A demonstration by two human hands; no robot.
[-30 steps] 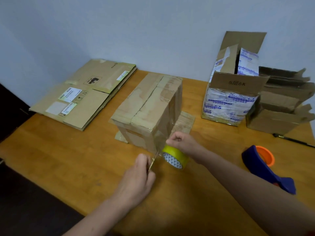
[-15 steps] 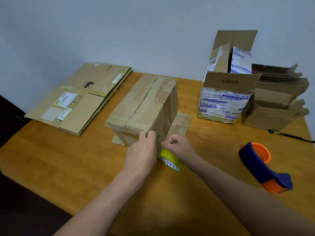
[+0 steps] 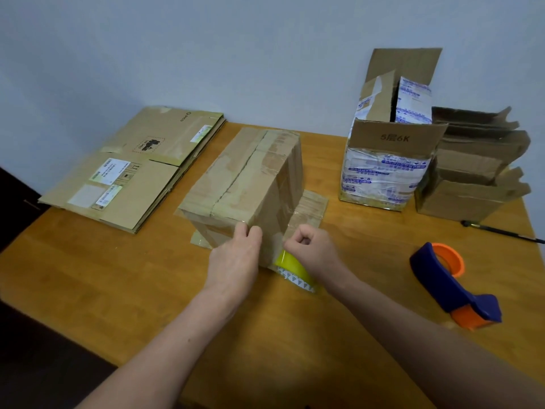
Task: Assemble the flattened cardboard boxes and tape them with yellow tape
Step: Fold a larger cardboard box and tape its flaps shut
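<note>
- Two hands meet at the near face of the standing cardboard box [image 3: 244, 184]. It sits mid-counter [image 3: 88, 276] with its closed seam upward and its lower flaps splayed flat beside it.
- The left hand [image 3: 236, 261] lies with straight fingers against that near face, tips at the upper edge. It is probably pinning the tape's free end so it cannot lift.
- The right hand [image 3: 309, 249] is curled tight round the yellow tape roll [image 3: 290, 268], low by the box's near right corner, just above the counter.
- Holding the roll that low likely keeps the strip taut down the face. The strip itself is too faint to trace.
- The flattened boxes [image 3: 132, 166] wait stacked at the far left, well apart.
- The blue and orange tape dispenser [image 3: 451, 284] lies unused to the right, out of the way.
</note>
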